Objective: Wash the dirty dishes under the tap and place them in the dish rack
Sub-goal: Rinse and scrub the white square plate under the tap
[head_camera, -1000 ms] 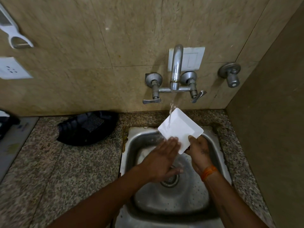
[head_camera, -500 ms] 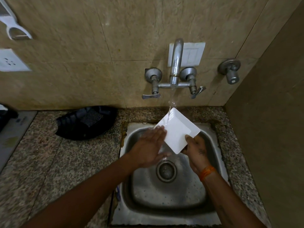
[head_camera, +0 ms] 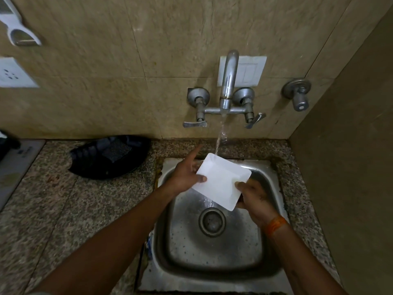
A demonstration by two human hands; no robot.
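Head camera, looking down on a small steel sink: two bare hands held a white square plate [head_camera: 222, 179] over the basin. The right hand [head_camera: 255, 196] gripped the plate's lower right edge, thumb on top of the rim and the other fingers curled underneath, out of sight. An orange thread band [head_camera: 275, 225] circled that wrist. The left hand [head_camera: 185, 177] met the plate's left edge, thumb lying on the upper face, index finger stretched straight out toward the wall; its remaining fingers were hidden behind the plate, so how firmly it clasped could not be told, though the thumb pinched the rim.

The plate was tilted, its far corner raised under the tap [head_camera: 227, 81]. A thin stream of water [head_camera: 219, 137] fell from the spout onto that far corner and ran off the plate's lower edge into the sink [head_camera: 212, 258]. The drain [head_camera: 212, 222] lay just below the plate.

The tap was fixed to a beige tiled wall [head_camera: 106, 81], with a lever handle either side and a white switch plate [head_camera: 248, 71] behind the spout. A separate metal valve [head_camera: 297, 94] sat further right. On the speckled granite counter [head_camera: 53, 209], left of the sink, rested a black object [head_camera: 110, 156], well apart from the hands. A white socket [head_camera: 12, 73] was mounted at the far left of the wall.
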